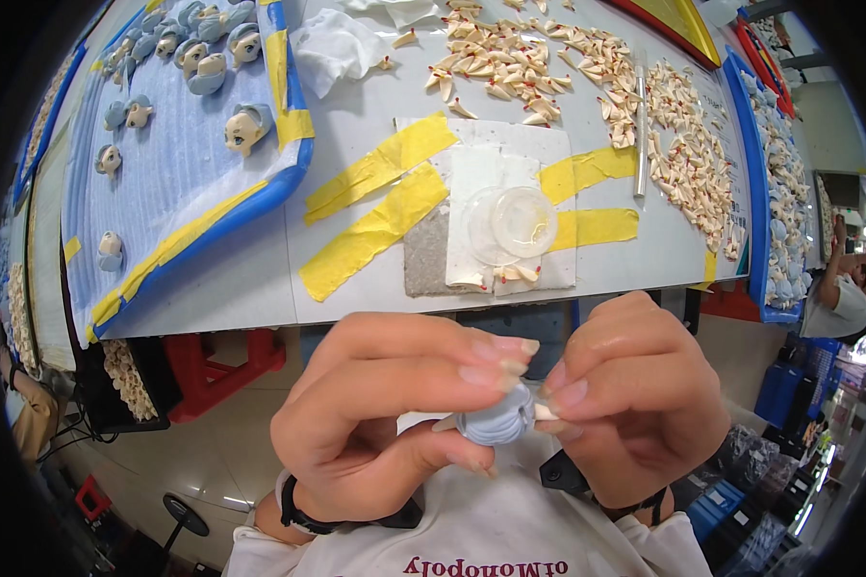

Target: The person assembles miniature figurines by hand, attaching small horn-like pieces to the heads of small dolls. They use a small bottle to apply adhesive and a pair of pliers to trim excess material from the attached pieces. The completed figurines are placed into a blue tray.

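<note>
In front of my chest, my left hand (pixel 370 409) grips a small blue-haired doll head (pixel 496 421) between thumb and fingers. Its face is turned away or hidden. A pale pointed ear (pixel 445 423) sticks out on the left of the head. At the other side, the thumb and fingertips of my right hand (pixel 645 399) pinch another small cream pointed ear (pixel 546 413), which touches the head. Beyond my hands, a shallow round clear dish (pixel 524 223) stands on a white pad (pixel 471 173) taped to the table, with a few loose ears beside it.
At left, a blue-rimmed tray (pixel 293 183) holds several doll heads (pixel 248 130). Red-tipped ears (pixel 510 62) lie heaped at the back and right, beside a metal rod (pixel 642 130). Another blue tray (pixel 755 192) of heads stands far right. A red stool (pixel 226 375) is below the table.
</note>
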The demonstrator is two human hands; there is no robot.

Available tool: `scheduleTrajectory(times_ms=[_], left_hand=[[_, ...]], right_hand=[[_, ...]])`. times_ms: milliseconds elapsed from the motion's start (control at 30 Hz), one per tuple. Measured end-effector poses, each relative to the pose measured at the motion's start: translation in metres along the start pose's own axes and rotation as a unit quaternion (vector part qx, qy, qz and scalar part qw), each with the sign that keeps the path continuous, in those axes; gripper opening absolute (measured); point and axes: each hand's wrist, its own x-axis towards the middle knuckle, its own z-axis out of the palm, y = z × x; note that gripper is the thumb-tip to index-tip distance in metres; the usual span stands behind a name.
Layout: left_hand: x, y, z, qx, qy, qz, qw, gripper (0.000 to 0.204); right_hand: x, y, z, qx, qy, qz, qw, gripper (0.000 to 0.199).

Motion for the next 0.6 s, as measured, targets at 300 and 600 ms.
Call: scheduleTrajectory(times_ms=[300, 600], left_hand=[[0.000, -0.006, 0.001, -0.019, -0.007, 0.015, 1.000, 0.032], [-0.001, -0.002, 0.008, -0.004, 0.029, -0.027, 0.999, 0.035]], right_hand=[[-0.004, 0.001, 0.016, 0.012, 0.076, -0.004, 0.997, 0.019], [-0.004, -0.003, 0.015, -0.018, 0.075, 0.011, 0.997, 0.024]])
